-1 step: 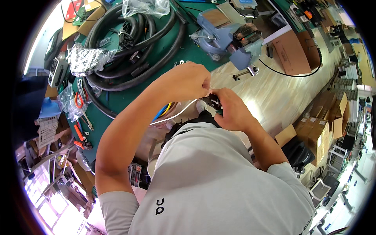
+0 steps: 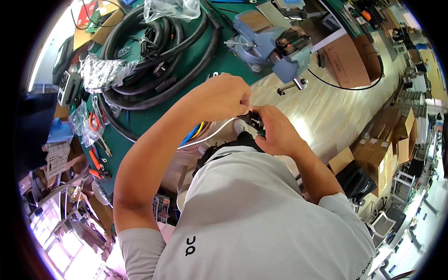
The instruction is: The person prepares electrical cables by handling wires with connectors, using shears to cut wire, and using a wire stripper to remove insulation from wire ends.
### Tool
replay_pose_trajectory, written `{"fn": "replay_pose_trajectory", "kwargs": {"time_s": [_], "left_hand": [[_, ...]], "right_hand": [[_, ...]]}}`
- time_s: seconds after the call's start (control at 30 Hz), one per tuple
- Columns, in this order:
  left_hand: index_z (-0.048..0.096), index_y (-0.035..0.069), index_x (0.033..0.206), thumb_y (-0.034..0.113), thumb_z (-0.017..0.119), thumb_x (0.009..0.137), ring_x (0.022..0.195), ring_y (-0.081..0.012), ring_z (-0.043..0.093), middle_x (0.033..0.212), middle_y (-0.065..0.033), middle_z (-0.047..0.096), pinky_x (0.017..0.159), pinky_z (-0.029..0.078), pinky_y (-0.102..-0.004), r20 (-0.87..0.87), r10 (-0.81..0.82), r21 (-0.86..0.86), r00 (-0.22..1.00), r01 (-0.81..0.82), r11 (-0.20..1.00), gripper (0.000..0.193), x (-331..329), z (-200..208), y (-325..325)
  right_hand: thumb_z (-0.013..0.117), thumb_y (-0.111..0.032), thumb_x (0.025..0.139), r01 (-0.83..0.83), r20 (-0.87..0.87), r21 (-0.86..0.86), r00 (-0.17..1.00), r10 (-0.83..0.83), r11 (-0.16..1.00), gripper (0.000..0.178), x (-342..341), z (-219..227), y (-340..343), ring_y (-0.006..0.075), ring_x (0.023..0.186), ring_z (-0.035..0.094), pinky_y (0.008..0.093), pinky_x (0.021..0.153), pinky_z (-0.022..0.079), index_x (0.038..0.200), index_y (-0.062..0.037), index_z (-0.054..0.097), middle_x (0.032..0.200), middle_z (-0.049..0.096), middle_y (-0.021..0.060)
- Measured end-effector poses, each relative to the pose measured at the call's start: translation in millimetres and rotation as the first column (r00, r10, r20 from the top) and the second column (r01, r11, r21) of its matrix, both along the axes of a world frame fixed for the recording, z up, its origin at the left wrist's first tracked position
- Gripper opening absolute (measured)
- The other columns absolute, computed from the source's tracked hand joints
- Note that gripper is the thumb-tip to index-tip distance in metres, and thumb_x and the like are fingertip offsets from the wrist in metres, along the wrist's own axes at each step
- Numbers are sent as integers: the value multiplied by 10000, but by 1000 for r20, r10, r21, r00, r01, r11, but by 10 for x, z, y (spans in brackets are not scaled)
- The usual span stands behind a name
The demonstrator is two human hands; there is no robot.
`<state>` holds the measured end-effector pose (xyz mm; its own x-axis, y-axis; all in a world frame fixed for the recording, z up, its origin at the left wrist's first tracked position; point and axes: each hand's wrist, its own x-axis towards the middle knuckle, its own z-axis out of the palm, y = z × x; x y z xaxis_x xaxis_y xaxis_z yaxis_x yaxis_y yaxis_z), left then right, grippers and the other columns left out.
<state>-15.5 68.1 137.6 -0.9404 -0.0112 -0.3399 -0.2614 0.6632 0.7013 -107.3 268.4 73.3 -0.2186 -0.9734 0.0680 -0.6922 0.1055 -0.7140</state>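
Observation:
My right hand (image 2: 281, 131) is closed around a dark metal hand tool (image 2: 252, 120), possibly a crimper; a bit of green shows by the thumb. Close against it, my left hand (image 2: 229, 95) has its fingers pinched together, and what they hold is hidden. A white wire (image 2: 212, 137) runs up from the lower left to the tool's head, just below the left fingers. Beside that wire, a blue wire (image 2: 190, 135) and a yellow wire (image 2: 199, 129) hang partly behind my left forearm.
Thick black cable (image 2: 193, 77) lies coiled on the green table (image 2: 238, 60). Beyond my hands stands a blue-grey bench machine (image 2: 254, 39). Pliers with orange handles (image 2: 95, 161) lie at the table's left edge. An open cardboard box (image 2: 347, 60) and more cartons (image 2: 373, 154) are on the right.

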Motion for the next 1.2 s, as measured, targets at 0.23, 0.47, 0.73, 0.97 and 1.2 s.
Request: {"fn": "replay_pose_trajectory", "kwargs": {"time_s": [0.23, 0.47, 0.73, 0.97, 1.2], "left_hand": [[674, -22, 786, 111, 675, 754, 690, -275, 640, 718, -160, 656, 648, 485, -353, -27, -48, -46, 998, 47, 998, 137, -103, -37, 26], [676, -23, 785, 107, 681, 768, 689, -286, 640, 719, -160, 657, 642, 481, -365, -23, -92, -52, 995, 91, 994, 131, -176, -115, 30], [686, -22, 754, 108, 678, 732, 754, -319, 662, 749, -174, 677, 704, 506, -395, 63, -81, -20, 995, 83, 996, 132, -236, -91, 21], [684, -20, 754, 116, 684, 724, 761, -325, 659, 750, -175, 671, 697, 504, -400, 36, -85, -37, 996, 86, 996, 140, -226, -95, 4], [673, -18, 783, 150, 674, 773, 753, -321, 636, 764, -164, 656, 688, 478, -392, -57, -128, -111, 990, 121, 986, 168, -212, -214, -46]], "right_hand": [[615, -63, 655, 17, 21, 55, 1000, -19, 998, 453, -30, -19, 47, 361, 906, 556, 430, 818, 455, 1097, 2, 537, 915, 589, 160], [593, -74, 659, -9, 32, 143, 999, 4, 990, 408, -81, -42, 64, 369, 868, 565, 427, 767, 472, 1055, 9, 539, 898, 589, 171], [596, -109, 670, -24, 35, 216, 999, 17, 976, 421, -112, -28, 58, 382, 886, 582, 434, 779, 481, 1068, 18, 542, 928, 602, 182], [598, -114, 674, -28, 34, 225, 999, 20, 974, 418, -113, -23, 27, 381, 873, 588, 432, 773, 484, 1069, 15, 551, 911, 608, 182], [588, -94, 675, 112, -64, 180, 993, -102, 977, 414, -85, -86, 13, 399, 867, 596, 433, 775, 484, 1071, 23, 552, 925, 613, 209]]}}
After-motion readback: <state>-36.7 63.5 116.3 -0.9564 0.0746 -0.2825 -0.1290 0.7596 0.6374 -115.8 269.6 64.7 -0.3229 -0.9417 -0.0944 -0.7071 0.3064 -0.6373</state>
